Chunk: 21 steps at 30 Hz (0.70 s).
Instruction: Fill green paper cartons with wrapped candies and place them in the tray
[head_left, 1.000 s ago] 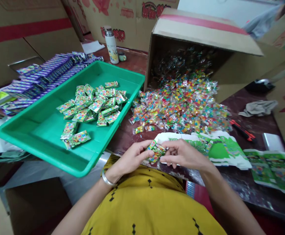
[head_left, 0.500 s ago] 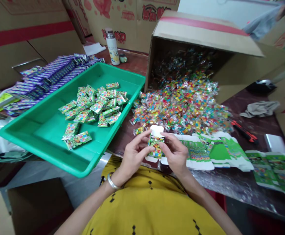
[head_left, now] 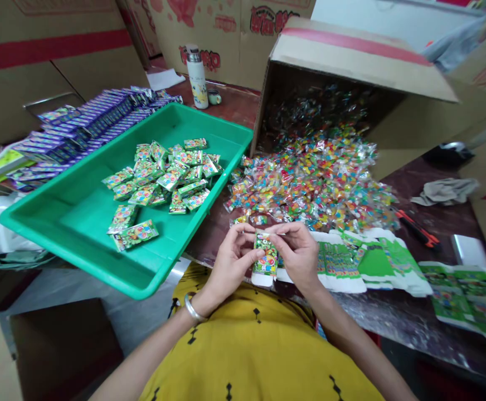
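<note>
Between my two hands is a small green printed candy box [head_left: 265, 257], held upright in front of my body. My left hand [head_left: 235, 257] grips its left side, thumb on the front face. My right hand [head_left: 296, 252] pinches the upper right, its fingers at the top edge, where the flap is now folded down. A white flap hangs from the box's lower end. Just behind my hands lies a heap of clear candy packets [head_left: 305, 178]. Flat green box blanks [head_left: 351, 262] lie right of my right hand.
A green tray [head_left: 76, 223] at left holds several filled-looking boxes [head_left: 159, 172]. Purple boxes [head_left: 88, 122] are stacked behind it. An open carton [head_left: 351, 50] lies on its side behind the packets. A bottle [head_left: 197, 78], a mug [head_left: 214, 97], a red-handled tool [head_left: 417, 228] and a cloth [head_left: 443, 191] are around.
The white flap standing up at the box's top has been folded over, with my fingers closing in on that edge. The view has shifted slightly.
</note>
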Motion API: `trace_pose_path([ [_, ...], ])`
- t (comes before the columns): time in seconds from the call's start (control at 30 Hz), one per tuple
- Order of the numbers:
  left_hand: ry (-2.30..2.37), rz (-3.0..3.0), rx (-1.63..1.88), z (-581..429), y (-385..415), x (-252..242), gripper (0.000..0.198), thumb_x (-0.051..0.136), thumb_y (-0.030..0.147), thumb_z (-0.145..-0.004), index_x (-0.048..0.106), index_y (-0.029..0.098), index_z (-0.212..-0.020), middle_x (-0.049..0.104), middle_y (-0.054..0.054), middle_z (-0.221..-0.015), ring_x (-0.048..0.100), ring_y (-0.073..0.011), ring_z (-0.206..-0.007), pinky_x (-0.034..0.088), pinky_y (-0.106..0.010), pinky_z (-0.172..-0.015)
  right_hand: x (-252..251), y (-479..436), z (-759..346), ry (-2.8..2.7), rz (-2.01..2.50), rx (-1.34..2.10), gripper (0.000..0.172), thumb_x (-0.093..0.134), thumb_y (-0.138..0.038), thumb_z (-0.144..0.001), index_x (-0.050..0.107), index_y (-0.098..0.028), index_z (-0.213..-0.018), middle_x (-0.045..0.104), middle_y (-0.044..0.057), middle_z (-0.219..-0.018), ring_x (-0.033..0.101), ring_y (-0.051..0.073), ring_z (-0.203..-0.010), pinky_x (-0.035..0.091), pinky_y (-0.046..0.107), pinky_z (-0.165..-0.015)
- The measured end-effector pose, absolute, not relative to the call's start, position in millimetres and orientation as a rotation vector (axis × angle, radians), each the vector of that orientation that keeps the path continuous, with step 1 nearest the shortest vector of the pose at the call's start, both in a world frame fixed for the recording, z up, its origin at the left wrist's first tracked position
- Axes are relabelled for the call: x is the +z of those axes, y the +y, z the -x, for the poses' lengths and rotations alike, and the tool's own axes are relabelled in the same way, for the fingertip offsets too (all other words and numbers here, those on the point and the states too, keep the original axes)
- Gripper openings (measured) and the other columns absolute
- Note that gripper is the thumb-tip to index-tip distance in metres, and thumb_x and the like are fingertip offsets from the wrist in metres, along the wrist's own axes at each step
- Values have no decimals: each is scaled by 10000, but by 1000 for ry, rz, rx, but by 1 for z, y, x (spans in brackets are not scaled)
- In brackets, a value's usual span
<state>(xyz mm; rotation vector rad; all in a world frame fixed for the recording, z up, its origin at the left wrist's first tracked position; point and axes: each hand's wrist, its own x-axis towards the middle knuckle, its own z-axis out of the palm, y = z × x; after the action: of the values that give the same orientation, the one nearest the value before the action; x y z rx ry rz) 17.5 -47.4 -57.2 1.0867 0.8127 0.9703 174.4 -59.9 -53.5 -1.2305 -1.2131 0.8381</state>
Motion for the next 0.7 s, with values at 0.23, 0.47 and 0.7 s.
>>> trace_pose_path([
  [0.23,885,-1226,983,-12,-48,-53,418,708,195,-822,474,246,-1165,620,-15,-989,629,-126,-847,489,-185,-646,-35,-49,-183,-1293,1247,1103,198,747,-356,-792,608,-217,-770,651,17,-807,627,170,-765,524,298,-710],
  [0.47,890,-1335,879,-9,-49,-48,510,652,228,-869,455,278,-1336,649,-48,-1084,652,-143,-835,522,-220,-662,-22,-34,-198,-1362,1281,1196,219,757,-344,-779,652,-187,-669,662,27,-737,614,175,-724,503,318,-693],
  [0.7,920,-1269,919,-6,-51,-54,346,656,260,-863,623,233,-1207,673,-36,-1009,594,-108,-712,470,-194,-577,-20,-50,-195,-1682,1230,844,207,611,-264,-913,686,-212,-728,690,41,-900,638,188,-874,483,349,-823],
])
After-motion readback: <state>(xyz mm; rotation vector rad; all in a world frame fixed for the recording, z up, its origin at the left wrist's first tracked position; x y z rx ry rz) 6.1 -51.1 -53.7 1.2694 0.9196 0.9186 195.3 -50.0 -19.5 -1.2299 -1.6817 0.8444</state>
